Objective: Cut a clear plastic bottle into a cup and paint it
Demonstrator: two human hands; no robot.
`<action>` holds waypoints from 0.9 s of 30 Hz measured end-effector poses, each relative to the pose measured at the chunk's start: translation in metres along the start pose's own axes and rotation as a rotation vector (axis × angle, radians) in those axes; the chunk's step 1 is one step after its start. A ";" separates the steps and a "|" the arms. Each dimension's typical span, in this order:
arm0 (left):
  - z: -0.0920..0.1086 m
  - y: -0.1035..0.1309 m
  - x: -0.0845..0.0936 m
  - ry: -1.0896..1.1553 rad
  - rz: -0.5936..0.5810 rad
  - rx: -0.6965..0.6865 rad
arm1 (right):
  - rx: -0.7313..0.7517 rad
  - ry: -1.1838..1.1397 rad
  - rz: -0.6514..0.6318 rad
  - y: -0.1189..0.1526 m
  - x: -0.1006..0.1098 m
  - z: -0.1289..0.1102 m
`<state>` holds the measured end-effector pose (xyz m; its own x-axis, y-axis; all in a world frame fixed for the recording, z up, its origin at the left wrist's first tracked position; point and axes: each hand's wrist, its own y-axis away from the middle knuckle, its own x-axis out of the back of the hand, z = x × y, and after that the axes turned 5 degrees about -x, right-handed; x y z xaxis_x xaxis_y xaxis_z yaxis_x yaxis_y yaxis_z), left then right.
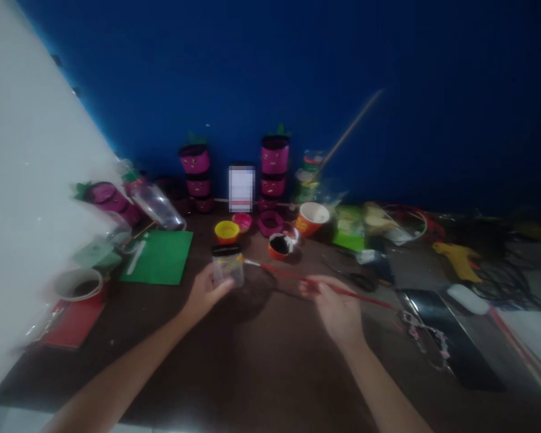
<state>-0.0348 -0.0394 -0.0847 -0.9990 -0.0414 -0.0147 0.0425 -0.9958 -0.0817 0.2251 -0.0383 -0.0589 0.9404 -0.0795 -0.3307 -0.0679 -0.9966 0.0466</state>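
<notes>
A small clear plastic jar (228, 269) with a dark lid sits just left of the frame's centre, gripped by the left hand (205, 293), whose fingers wrap its lower side. The right hand (336, 307), a little right of centre, pinches a thin red-handled paintbrush (318, 281) between its fingers; the brush slants up and left, and its pale bristle tip lies right at the jar's upper right edge. Whether the tip actually touches the jar is too blurred to tell.

Just above the jar on the dark worktop (270, 361) stand a yellow cup (226, 231) and a small orange pot (279, 246) holding black and white paint. Further right is an orange paper cup (312, 218). A green sheet (159, 257) lies to the left of the jar, and a white-rimmed cup (78, 285) with dark contents stands at middle left. Two stacks of magenta painted pots (275, 171) rise against the blue wall (388, 90) at the back. A yellow glue gun (460, 258) rests well apart at the right.
</notes>
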 end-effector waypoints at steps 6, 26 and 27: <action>0.000 0.000 0.004 -0.069 -0.003 -0.001 | 0.078 0.022 0.028 0.000 0.004 -0.002; -0.006 -0.002 0.002 0.015 0.091 0.022 | -0.007 -0.083 0.148 -0.008 0.003 -0.003; -0.007 -0.002 0.002 0.013 0.105 0.032 | -0.022 -0.097 0.150 -0.008 0.003 -0.003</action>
<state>-0.0370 -0.0371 -0.0919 -0.9888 -0.1453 -0.0344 0.1468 -0.9880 -0.0473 0.2294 -0.0307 -0.0570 0.8837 -0.2301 -0.4076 -0.1968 -0.9728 0.1223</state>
